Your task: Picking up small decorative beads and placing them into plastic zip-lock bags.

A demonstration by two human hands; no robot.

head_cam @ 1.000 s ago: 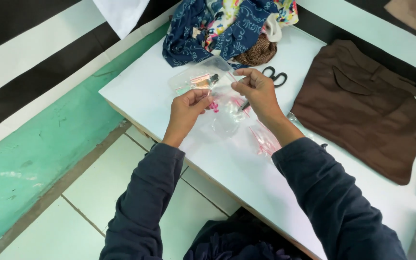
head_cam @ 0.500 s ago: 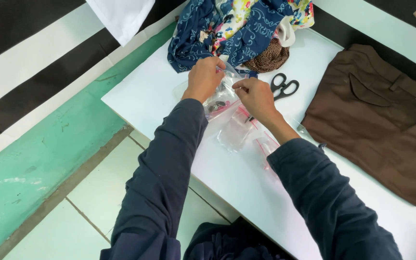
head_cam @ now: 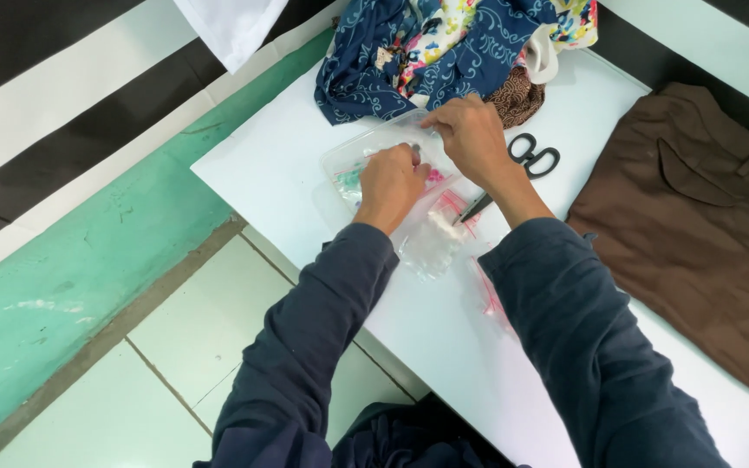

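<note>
Two hands: both work over one clear plastic zip bag (head_cam: 366,160) near the far left edge of the white tabletop (head_cam: 262,173).
Left hand (head_cam: 389,184): it rests on the bag, its grip curled down and pressed onto the plastic, with small pink and green bits showing beside it.
Right hand (head_cam: 472,137): it sits at the bag's far edge, fingertips pinched together on the plastic.
Smaller bags: a few small clear bags with red seal strips (head_cam: 439,234) lie just under the wrists.
Scissors: black-handled scissors (head_cam: 526,165) lie right of the right hand, partly hidden by the wrist.
Cloth: a crumpled blue patterned fabric (head_cam: 392,61) is just beyond the hands; a folded brown garment (head_cam: 695,225) lies well to the right.
</note>
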